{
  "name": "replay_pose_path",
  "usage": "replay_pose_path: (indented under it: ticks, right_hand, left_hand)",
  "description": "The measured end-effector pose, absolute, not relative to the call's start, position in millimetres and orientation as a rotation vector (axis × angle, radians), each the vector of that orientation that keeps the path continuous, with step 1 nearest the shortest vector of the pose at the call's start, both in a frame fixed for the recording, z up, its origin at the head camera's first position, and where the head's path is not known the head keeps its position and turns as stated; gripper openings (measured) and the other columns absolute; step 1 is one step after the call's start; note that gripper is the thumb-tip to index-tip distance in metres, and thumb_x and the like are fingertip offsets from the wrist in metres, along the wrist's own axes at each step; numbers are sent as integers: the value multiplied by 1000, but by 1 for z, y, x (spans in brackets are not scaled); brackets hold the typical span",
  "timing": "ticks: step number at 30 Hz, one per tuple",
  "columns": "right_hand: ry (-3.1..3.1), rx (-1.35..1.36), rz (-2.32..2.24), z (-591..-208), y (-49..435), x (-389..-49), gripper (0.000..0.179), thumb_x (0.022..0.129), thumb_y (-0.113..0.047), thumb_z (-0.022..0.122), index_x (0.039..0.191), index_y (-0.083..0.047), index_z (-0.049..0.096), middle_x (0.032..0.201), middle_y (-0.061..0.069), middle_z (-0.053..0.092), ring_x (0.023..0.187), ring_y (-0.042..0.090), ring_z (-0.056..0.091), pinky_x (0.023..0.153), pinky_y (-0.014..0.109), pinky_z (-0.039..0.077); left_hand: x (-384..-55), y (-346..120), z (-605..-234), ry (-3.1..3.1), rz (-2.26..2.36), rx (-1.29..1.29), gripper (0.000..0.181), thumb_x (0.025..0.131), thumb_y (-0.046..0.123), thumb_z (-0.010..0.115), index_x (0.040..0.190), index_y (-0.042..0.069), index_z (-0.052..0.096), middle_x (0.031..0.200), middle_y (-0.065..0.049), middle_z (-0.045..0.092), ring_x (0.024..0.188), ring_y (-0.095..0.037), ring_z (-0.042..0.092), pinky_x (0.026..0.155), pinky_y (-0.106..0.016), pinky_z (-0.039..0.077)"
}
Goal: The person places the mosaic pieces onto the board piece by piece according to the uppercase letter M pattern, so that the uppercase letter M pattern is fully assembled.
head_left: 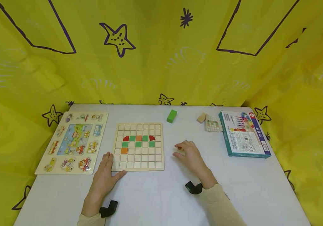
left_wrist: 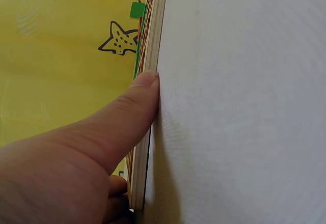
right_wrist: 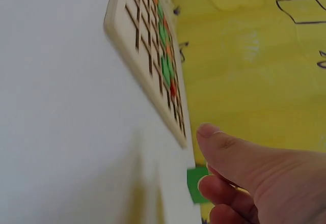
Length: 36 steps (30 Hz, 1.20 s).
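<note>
A wooden grid board (head_left: 159, 167) lies in front of the person, with square green tiles (head_left: 138, 144), orange tiles (head_left: 124, 151) and rounded red tiles (head_left: 151, 138) in some cells. At its lower left corner rests the left hand (head_left: 103, 175): the fingers lie straight along the left side, and the thumb touches the near edge. In the left wrist view the thumb (left_wrist: 127, 109) presses against the board's edge (left_wrist: 145, 132). To the right of the board, the right hand (head_left: 191, 158) hovers with loosely bent fingers, a gap between thumb and index finger, and nothing held.
Left of the grid board lies a picture puzzle board (head_left: 40, 168). Toward the back are a green block (head_left: 172, 116), a plain wooden block (head_left: 201, 117) and a small pattern card (head_left: 214, 124). The card leans by a teal-edged box (head_left: 249, 144) at right. A yellow curtain (head_left: 150, 72) surrounds the table.
</note>
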State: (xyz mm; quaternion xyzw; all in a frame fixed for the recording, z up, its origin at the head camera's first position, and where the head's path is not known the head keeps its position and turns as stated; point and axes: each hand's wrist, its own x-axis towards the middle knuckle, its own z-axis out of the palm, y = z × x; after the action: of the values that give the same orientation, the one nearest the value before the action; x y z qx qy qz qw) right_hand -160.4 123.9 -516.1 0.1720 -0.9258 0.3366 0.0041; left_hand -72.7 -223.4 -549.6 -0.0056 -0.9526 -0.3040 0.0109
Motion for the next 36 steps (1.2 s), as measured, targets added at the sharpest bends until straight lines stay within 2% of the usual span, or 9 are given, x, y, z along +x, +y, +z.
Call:
replay_pose_path:
  ticks: [13,26,36]
  right_hand:
    - [-2982,381,990,-529,181,-140,32,81,-20,82,108,-4,72,105,7,63,96,25,51,78,38,46]
    - [-2964,340,960,-535,201,-131,32,78,-14,84,105,-2,72,102,7,62,98,27,52,83,43,46]
    - [-2973,353,966,-537,201,-133,25,79,-11,83,101,-3,73,100,7,61,98,27,51,82,42,45]
  left_hand:
    - [-72,-223,-550,-2965,-937,-21,97,82,37,79,144,-18,28,151,-35,21,140,-49,16,110,-60,21]
    - [-73,-223,-548,-2968,-940,-20,97,82,38,79,144,-17,27,151,-35,21,140,-49,16,110,-59,20]
    - [-73,-223,-549,-2981,-954,-10,97,83,37,78,145,-16,27,152,-34,20,141,-48,14,110,-59,20]
